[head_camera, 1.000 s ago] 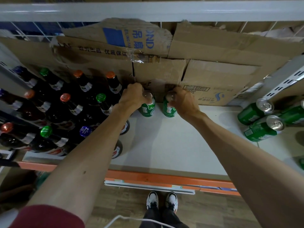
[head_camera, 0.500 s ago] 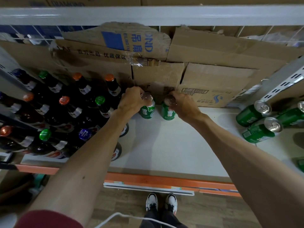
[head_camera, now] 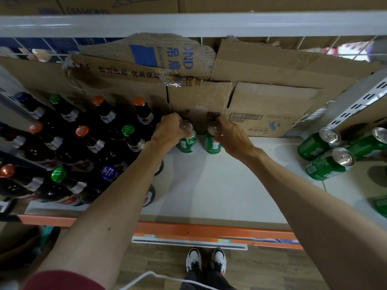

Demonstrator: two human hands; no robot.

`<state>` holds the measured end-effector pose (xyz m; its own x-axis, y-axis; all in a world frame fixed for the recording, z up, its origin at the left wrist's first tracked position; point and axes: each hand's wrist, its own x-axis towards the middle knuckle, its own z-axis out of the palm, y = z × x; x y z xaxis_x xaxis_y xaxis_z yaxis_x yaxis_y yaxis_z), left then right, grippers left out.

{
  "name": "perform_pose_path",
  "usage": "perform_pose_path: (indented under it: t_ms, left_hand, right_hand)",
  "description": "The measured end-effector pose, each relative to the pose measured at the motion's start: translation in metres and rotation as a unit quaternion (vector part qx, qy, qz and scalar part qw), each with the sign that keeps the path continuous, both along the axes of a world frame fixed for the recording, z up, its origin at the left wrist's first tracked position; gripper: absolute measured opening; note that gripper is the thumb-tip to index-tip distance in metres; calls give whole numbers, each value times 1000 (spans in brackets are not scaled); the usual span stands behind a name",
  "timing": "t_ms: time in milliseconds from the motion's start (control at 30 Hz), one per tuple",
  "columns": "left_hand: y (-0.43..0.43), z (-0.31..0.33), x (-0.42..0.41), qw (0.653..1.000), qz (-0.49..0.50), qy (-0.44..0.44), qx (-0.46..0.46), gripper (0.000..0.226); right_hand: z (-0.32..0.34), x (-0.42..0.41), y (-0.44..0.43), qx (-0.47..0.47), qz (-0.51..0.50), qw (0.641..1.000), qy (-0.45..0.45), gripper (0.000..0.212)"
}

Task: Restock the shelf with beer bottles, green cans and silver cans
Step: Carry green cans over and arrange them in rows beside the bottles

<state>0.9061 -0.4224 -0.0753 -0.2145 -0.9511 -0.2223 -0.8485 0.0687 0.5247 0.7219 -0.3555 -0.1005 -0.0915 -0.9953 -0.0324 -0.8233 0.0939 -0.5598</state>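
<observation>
Two green cans stand upright side by side at the back of the white shelf (head_camera: 219,185), against the cardboard. My left hand (head_camera: 167,130) grips the left green can (head_camera: 187,141) near its top. My right hand (head_camera: 232,137) grips the right green can (head_camera: 212,143) the same way. Several dark beer bottles (head_camera: 88,143) with coloured caps fill the shelf's left side, right beside my left hand. Three more green cans (head_camera: 328,162) stand at the right end of the shelf.
Flattened cardboard boxes (head_camera: 261,97) line the shelf's back. A white rail of the upper shelf (head_camera: 188,24) runs overhead. A metal upright (head_camera: 356,105) stands at the right. The orange shelf edge (head_camera: 209,230) is near me, with my shoes (head_camera: 206,260) below.
Both hands have stayed on the two cans at the back of the shelf; the cans sit slightly closer to the cardboard. The camera has tilted a little.
</observation>
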Motion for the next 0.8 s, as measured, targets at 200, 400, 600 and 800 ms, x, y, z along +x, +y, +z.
perform_pose_path:
  t_ms: [200, 400, 600, 800]
  left_hand:
    - [11, 18, -15, 996, -27, -30, -73, 50]
    - [36, 41, -65, 979, -106, -39, -171, 19]
    - [82, 39, -145, 967, -232, 8, -109, 11]
    - [140, 41, -221, 948, -316, 1, -47, 20]
  right_hand:
    - [12, -12, 26, -36, -50, 998, 3, 60]
    - [25, -54, 69, 25, -147, 988, 44, 52]
    - [36, -104, 150, 79, -234, 968, 43, 45]
    - [56, -171, 242, 53, -350, 934, 41, 42]
